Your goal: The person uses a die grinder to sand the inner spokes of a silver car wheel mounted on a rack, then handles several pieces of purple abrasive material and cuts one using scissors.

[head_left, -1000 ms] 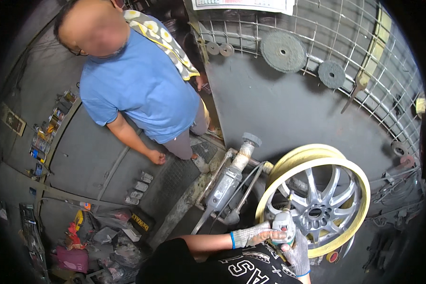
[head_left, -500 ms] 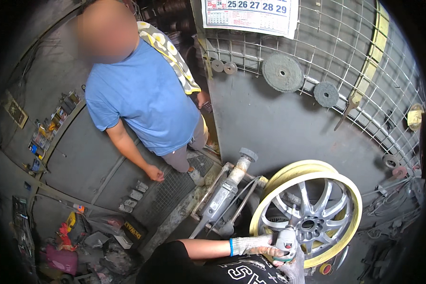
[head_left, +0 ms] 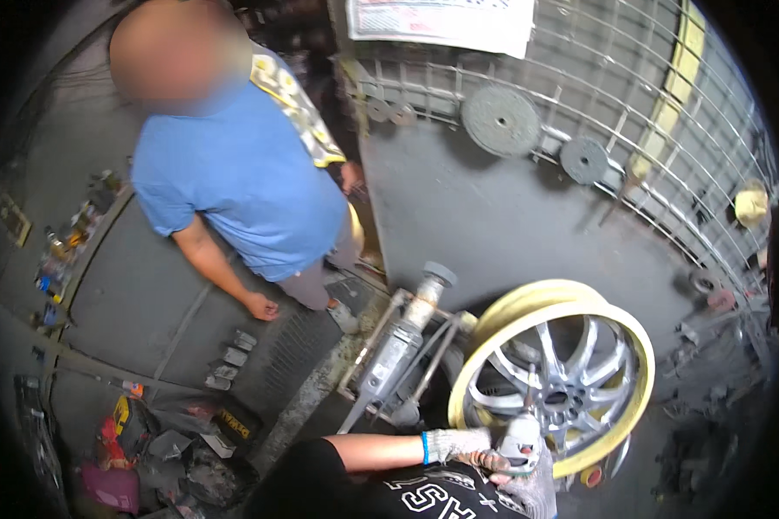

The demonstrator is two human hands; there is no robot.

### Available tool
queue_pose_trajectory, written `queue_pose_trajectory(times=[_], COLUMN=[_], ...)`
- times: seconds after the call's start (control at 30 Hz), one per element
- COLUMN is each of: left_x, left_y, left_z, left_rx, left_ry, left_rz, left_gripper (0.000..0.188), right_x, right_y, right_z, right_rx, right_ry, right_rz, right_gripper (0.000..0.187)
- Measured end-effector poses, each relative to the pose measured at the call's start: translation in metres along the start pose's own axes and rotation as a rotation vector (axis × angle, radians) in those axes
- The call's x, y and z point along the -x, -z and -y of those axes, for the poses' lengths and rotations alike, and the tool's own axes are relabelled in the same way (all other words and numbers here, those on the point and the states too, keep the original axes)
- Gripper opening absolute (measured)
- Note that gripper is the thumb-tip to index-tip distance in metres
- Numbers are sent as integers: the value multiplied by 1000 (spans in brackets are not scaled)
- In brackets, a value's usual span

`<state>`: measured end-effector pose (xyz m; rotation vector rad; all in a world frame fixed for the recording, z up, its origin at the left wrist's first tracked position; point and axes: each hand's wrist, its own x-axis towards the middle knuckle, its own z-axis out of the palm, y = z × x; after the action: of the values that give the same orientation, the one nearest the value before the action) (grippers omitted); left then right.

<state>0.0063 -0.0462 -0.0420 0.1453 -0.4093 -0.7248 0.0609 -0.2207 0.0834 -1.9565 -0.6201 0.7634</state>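
A: How is the power tool (head_left: pixel 520 445) being held?

B: It is gripped by 2 gloved hands. The left hand (head_left: pixel 461 445) is set against its side with the fingers curled; the right hand (head_left: pixel 532 490), partly hidden, is wrapped about its lower end.

A: And where is the wheel (head_left: pixel 573 391) placed?

B: It is stood on edge just beyond the hands, tilted, its spoked face turned toward them. The bit (head_left: pixel 530 400) is seen over the spokes; whether metal is touched cannot be told.

A: What could go wrong?

B: If a turning bit were snagged on a spoke's edge, the tool could be kicked sideways and the silver face scored. The gloves' knit could be caught if fingers were slid forward. The wheel could be rocked by off-centre pressure, as its support is not clearly shown.

A: Could anyone else be affected?

B: 1 person in a blue shirt (head_left: pixel 242 190) is seen well apart at the left; flung grit could be carried there.
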Motion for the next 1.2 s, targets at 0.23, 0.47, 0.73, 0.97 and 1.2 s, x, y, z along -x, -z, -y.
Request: queue_pose_trajectory(times=[0.23,0.47,0.73,0.97,1.2], left_x=[-8,-16,-9,-20,-2], left_y=[-15,-39,-51,-38,102], left_z=[-21,-22,-37,-57,-12], left_rx=[424,-711,-276,-313,-63], left_ry=[231,-4,44,92,379], left_rz=[-330,-318,-354,-237,-114], left_gripper=[55,56,68,82,77], right_x=[1,16,-1,-10,-18], right_y=[-8,-16,-19,-13,-31], right_z=[-9,-7,-8,-18,-14], right_rx=[74,0,28,43,-85], right_ry=[50,-23,37,-1,-119], right_rz=[-121,-164,-144,-123,-207], right_gripper=[98,94,94,94,98])
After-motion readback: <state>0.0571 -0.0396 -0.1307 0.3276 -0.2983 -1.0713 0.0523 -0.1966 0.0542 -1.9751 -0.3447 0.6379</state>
